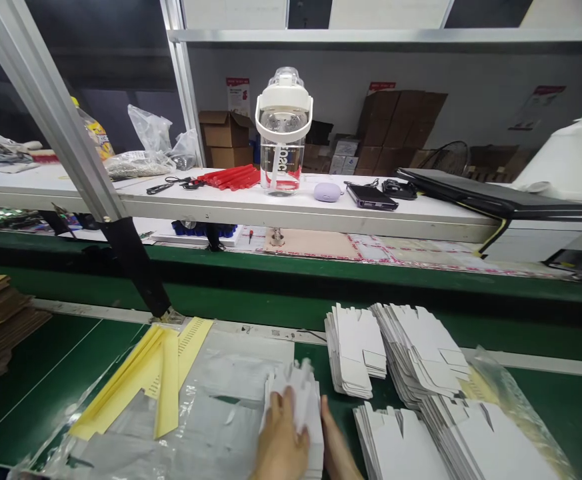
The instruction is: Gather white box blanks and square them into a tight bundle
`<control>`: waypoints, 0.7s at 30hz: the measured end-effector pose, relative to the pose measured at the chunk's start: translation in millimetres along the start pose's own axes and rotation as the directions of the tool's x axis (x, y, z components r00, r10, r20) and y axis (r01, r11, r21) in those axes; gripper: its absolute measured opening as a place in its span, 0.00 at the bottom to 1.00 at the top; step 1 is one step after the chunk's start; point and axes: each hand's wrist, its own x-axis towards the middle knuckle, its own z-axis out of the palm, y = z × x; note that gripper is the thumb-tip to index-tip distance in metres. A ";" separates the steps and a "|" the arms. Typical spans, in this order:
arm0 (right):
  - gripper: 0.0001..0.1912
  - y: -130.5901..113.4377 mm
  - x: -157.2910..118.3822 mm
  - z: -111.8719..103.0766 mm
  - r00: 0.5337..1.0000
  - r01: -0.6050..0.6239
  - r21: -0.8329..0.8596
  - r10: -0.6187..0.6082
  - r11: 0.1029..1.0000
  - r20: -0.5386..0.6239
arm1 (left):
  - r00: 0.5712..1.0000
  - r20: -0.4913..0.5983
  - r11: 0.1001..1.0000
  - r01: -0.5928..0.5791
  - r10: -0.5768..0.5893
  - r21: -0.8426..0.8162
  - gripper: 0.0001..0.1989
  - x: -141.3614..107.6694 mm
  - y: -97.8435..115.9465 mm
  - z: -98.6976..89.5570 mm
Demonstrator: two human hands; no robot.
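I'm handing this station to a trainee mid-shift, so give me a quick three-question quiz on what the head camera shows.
1. True or false: both hands rest on the small bundle of white flat cardboard box blanks at the bottom edge.
2. Which stands on the white shelf between the red sticks and the lilac oval case?
A. a clear water bottle with white lid and handle
B. a green bucket
C. a blue mug
3. Fill in: the yellow paper strips lie to the ___ of the hands.

Key
1. True: the left hand lies on top of it, the right hand against its side.
2. A, the bottle.
3. left
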 end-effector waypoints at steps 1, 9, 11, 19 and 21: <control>0.38 -1.3 -1.3 -1.1 0.999 -0.002 0.026 0.001 1.000 0.032 | 0.997 0.072 0.999 0.026 -0.027 0.020 0.27 -0.4 -1.9 16.0; 0.30 -0.7 -16.2 -1.4 0.993 0.067 0.160 -0.082 0.985 0.090 | 0.990 0.107 0.994 -0.088 0.094 -0.061 0.22 16.9 -33.1 4.3; 0.31 -5.2 -21.5 4.2 0.985 0.106 0.188 -0.129 0.977 0.114 | 0.998 -0.045 0.992 -0.050 0.045 -0.115 0.33 23.1 -34.6 -17.9; 0.36 -39.3 -36.4 25.0 0.792 0.486 0.140 -0.502 0.863 0.347 | 0.981 -0.053 0.857 -0.188 0.186 -0.480 0.43 13.1 -33.8 -55.4; 0.41 -39.3 -35.2 28.5 0.766 0.488 0.180 -0.518 0.854 0.381 | 0.978 -0.072 0.831 -0.204 0.195 -0.518 0.46 10.2 -37.9 -49.0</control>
